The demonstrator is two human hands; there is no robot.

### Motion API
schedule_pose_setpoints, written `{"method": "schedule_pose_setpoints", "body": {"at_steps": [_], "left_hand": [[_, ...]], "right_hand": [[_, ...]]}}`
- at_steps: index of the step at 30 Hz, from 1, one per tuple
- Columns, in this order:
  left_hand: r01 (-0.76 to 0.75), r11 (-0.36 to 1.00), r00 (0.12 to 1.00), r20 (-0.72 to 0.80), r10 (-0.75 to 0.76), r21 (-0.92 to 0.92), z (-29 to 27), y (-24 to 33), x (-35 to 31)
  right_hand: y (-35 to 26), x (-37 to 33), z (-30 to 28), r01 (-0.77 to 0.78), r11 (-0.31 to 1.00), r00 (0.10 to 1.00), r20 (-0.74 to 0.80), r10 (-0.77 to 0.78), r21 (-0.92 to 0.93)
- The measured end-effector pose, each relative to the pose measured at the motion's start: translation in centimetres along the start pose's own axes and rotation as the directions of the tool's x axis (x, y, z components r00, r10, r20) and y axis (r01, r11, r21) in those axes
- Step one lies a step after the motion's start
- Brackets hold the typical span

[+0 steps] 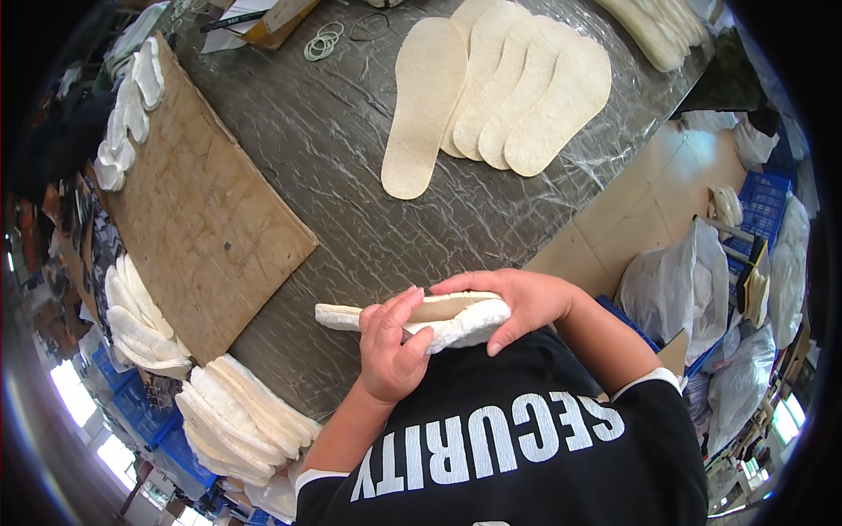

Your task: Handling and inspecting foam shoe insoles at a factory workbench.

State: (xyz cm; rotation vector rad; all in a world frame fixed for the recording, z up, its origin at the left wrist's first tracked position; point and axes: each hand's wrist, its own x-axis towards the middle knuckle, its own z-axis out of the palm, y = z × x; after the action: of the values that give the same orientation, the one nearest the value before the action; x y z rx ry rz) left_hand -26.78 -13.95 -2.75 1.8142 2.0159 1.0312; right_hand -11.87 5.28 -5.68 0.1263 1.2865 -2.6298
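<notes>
Close to my body, a pair of fleecy cream insoles (467, 323) is held between both hands, bowed so that a gap shows between the layers. My left hand (393, 345) wraps round the middle, with the thumb on the near side. At the other end my right hand (524, 305) grips the edge, its fingers over the far side and its thumb below. White fluffy pile faces me along the near edge. Beyond my hands, several flat cream insoles (550, 103) lie fanned out on the dark table (351, 175), one (424, 105) at their left.
A brown board (206, 206) covers the table's left part. Stacked fleecy insoles (246, 416) lie at the near left, others (140, 320) farther left. Rubber bands (324, 42) sit at the back. Plastic bags (675, 280) and a blue crate (759, 210) stand at the right.
</notes>
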Motion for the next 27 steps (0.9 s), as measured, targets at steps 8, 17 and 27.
{"method": "schedule_pose_setpoints", "body": {"at_steps": [8, 17, 27], "left_hand": [[0.016, 0.997, 1.000, -0.024, -0.018, -0.081, 0.2, 0.3, 0.9], [0.097, 0.982, 0.992, -0.066, -0.109, -0.163, 0.6, 1.3, 1.5], [0.147, 0.960, 0.988, -0.005, -0.152, -0.239, -0.6, 1.5, 2.0]], "right_hand": [[-0.4, -1.2, 0.5, -0.196, 0.965, 0.980, -0.073, 0.185, -0.176], [-0.2, -1.9, 0.7, -0.100, 0.958, 0.995, -0.053, 0.089, -0.270], [-1.2, -1.9, 1.5, -0.098, 0.934, 0.995, -0.029, 0.094, -0.344]]}}
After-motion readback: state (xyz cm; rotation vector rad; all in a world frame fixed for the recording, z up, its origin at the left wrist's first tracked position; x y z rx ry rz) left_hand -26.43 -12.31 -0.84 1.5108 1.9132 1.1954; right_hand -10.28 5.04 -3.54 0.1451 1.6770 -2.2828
